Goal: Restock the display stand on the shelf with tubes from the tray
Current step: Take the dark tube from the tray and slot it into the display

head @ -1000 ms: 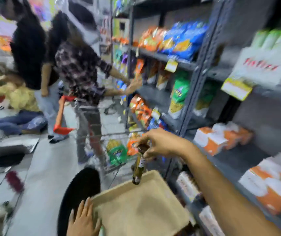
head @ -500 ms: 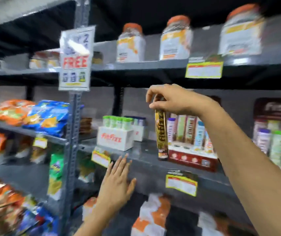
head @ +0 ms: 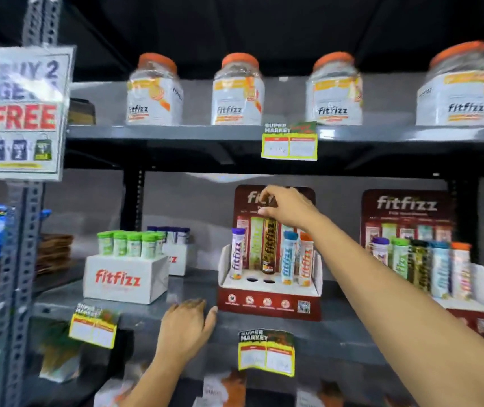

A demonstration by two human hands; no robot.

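Right hand (head: 286, 207) pinches the cap end of a dark brown/gold fitfizz tube (head: 269, 245), fingertips closed on its top; tube is upright with its base just above the display stand (head: 270, 299), close to the back of the stand's white top face, not seated in a hole as far as I can tell. Two empty holes (head: 260, 280) sit side by side in the front row, directly in front of and below the held tube. Stand already carries a purple-capped tube (head: 237, 252) at left, a green tube (head: 256, 243) just left of the held one, then a blue-capped tube (head: 288, 257) and an orange-capped tube (head: 305, 259) at right. Stand rests on the grey middle shelf (head: 193, 292), backing card reads fitfizz, partly hidden by the hand. Left hand (head: 186, 327) is open, palm down on the shelf's front edge just left of the stand's lower corner, thumb tip close to the stand, holding nothing. Further left on the same shelf: white fitfizz box (head: 124, 279) filled with green-capped tubes, a second box behind it with dark blue caps. To the right, a second stand (head: 428, 259), full, well apart from the first. Upper shelf holds four orange-lidded jars (head: 237, 91). Yellow price tags (head: 289, 141) on the shelf edges; "buy 2 get free" sign (head: 23, 113) on the left upright. Tray not in view
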